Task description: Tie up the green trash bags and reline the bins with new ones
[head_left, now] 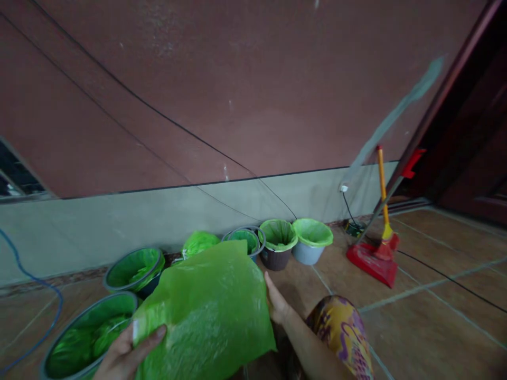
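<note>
A green plastic bag [214,306] is spread out flat in front of me. My left hand [132,348] pinches its lower left edge, thumb on top. At the bag's right edge is my right hand [278,303], partly behind the plastic, so its fingertips are hidden. Two bins lined with green bags, a large one [89,338] and another [134,269], stand at the left. Beyond the bag, by the wall, are a bundled green bag [200,243], a grey-rimmed bin [247,240], a dark lined bin [277,243] and a light grey lined bin [311,241].
A red dustpan [372,264] and a yellow-handled broom [382,184] stand at the right near a dark doorway. A blue hose [59,301] curves over the floor at left. Black cable runs across the right floor. My patterned knee [340,332] is at lower centre.
</note>
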Available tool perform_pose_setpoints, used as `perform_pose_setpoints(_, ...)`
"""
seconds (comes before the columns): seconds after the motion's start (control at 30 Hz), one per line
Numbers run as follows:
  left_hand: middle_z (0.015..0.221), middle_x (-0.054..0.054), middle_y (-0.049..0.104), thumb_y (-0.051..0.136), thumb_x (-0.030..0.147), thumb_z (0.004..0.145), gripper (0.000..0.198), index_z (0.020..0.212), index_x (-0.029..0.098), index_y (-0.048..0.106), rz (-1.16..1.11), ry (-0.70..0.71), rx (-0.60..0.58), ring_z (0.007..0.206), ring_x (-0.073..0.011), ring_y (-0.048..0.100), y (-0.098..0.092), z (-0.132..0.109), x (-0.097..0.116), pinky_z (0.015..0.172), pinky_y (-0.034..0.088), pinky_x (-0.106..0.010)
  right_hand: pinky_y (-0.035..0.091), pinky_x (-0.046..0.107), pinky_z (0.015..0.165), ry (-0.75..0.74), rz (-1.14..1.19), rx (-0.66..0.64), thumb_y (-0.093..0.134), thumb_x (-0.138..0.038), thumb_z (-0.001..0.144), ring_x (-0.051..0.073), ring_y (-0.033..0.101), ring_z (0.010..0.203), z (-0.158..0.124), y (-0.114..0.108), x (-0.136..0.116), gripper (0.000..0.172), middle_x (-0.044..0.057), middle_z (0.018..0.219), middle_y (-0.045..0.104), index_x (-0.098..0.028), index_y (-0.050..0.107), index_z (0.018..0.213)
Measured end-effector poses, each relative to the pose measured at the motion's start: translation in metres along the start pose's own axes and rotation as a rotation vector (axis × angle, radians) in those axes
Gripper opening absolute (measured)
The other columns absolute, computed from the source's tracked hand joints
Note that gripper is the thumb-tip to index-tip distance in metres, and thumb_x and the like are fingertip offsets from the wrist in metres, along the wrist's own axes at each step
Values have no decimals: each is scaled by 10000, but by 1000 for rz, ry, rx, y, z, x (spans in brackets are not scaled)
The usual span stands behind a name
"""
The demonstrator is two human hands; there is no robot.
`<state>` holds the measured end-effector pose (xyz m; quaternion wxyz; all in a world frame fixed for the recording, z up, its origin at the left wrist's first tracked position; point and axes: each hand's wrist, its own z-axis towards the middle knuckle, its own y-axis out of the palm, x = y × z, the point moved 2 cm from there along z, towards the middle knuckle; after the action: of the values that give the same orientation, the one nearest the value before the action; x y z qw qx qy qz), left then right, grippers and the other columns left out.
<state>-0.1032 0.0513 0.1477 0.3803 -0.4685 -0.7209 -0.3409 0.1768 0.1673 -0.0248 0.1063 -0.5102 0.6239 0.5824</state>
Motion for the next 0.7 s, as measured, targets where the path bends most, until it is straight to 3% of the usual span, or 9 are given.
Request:
perform_pose_setpoints(0.1,861,-48,776,895,345,374,731,1065,242,679,1,-6,25,808,-360,729,-11,8,-4,664,600,-445,496,429,895,-11,47,-67,414,-789,797,273,674,1002,2,10,-19,716,122,989,740,-166,697,1010)
perform_pose_setpoints(0.23,818,-59,769,856,337,415,577,957,230,689,-4,-24,96,819,-369,729,-26,25,-13,682,602,-451,508,400,860,-181,14,49,751,-467,700,239,700,855,-2,4,-42,459,79,942,755,-166,674,1038)
perform_pose_setpoints(0.33,800,-58,765,814,343,483,481,938,250,689,17,-27,118,784,-363,730,-38,40,-20,668,600,-469,513,360,808,-295,28,193,829,-304,599,201,692,763,-11,-7,-58,542,40,902,756,-181,637,1090)
perform_pose_setpoints(0.47,858,-37,768,777,300,537,527,1052,290,666,34,73,86,816,-338,728,-45,53,-21,676,604,-447,508,334,768,-367,-4,334,829,-293,582,187,681,765,-24,-16,-79,629,13,890,747,-211,598,1162)
perform_pose_setpoints(0.6,848,-11,766,739,246,549,703,1227,332,577,29,175,208,865,-306,724,-44,56,-14,701,603,-396,504,338,736,-450,-103,367,788,-343,628,198,671,754,-35,-16,-94,676,11,875,739,-225,563,1254)
perform_pose_setpoints(0.7,782,12,758,731,249,534,848,1342,364,501,74,227,231,880,-284,721,-41,53,-5,703,592,-357,503,333,736,-460,-153,302,773,-332,659,191,670,754,-44,-13,-103,696,16,904,742,-237,538,1307)
